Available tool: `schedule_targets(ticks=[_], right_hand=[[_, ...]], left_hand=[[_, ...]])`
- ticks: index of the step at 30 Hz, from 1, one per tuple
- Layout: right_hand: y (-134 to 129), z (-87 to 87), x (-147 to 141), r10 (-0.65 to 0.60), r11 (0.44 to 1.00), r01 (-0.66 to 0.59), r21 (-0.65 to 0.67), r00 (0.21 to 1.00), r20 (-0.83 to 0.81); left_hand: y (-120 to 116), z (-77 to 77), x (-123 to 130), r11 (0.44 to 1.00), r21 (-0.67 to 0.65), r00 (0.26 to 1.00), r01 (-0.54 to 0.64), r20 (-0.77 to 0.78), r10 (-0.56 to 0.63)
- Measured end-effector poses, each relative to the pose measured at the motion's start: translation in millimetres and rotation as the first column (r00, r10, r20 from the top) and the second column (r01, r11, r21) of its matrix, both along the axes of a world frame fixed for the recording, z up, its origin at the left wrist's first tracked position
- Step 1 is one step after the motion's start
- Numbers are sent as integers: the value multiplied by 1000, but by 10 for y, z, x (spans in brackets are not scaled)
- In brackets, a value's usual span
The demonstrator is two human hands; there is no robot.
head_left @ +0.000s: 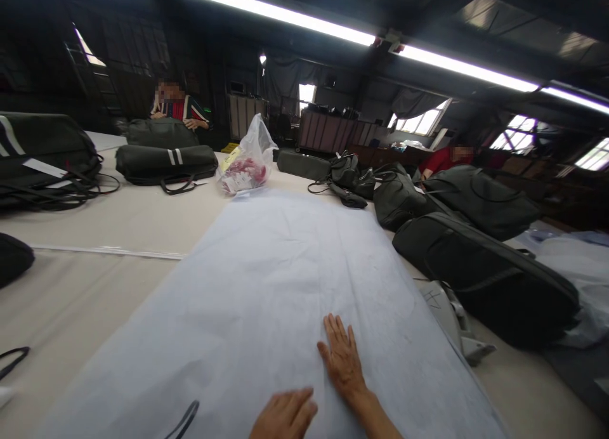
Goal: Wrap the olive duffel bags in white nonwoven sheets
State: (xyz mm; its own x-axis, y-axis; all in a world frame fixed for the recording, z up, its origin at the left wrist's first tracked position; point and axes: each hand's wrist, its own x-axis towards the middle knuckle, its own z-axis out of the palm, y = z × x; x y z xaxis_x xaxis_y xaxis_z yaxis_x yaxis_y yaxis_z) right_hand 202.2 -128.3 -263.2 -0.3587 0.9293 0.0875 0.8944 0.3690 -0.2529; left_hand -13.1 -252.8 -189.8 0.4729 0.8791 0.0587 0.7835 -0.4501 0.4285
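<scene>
A large pale sheet (266,280) is spread over the table, with faint creases along it. My right hand (343,360) lies flat on the sheet, fingers stretched forward and thumb out to the left. Lower and to its left, my left hand (285,415) is at the bottom edge of the view, over the sheet; its fingers look stretched out and slightly blurred, with nothing seen in them. A thin dark cord loop (183,420) lies on the sheet left of my left hand.
Dark bags (485,274) crowd the right side beside a grey-white device (445,309). A clear plastic bag (246,163) with red contents stands at the sheet's far end. More dark bags (166,162) sit at left. One person (178,106) works far left, another (440,162) far right.
</scene>
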Motion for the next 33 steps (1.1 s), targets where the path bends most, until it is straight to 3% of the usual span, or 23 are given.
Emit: schedule_targets(ticks=[3,6,11,17,21,25,28,31,33], right_hand=[[8,12,-2,-7,1000,7,14,999,37],[-16,31,33,-10,1000,9,9,998,59],[-51,33,63,-10,1000,10,-8,997,78],[-52,31,109,-16,1000,17,-14,997,79],[-44,30,130,-71,997,72,-15,995,72],[158,156,-18,-135,990,134,40,991,20],[527,371,-257,-103,990,105,91,994,-29],[990,562,-515,-67,992,72,101,996,-53],[1244,591,-648,-63,995,67,72,996,-55]], left_hand=[[424,-37,34,989,72,987,-131,-83,137],[577,-188,-8,979,48,963,-196,-178,201],[374,-426,-145,987,-105,971,-124,-219,99],[289,-317,-189,967,-218,974,-130,-212,83],[303,-301,-194,970,-214,978,-110,-200,67],[288,-474,-223,988,-125,975,-89,-213,61],[262,-704,-264,997,57,973,-55,-222,66],[236,-923,-314,942,329,957,-61,-250,150],[226,-1027,-344,891,450,949,-52,-256,185]])
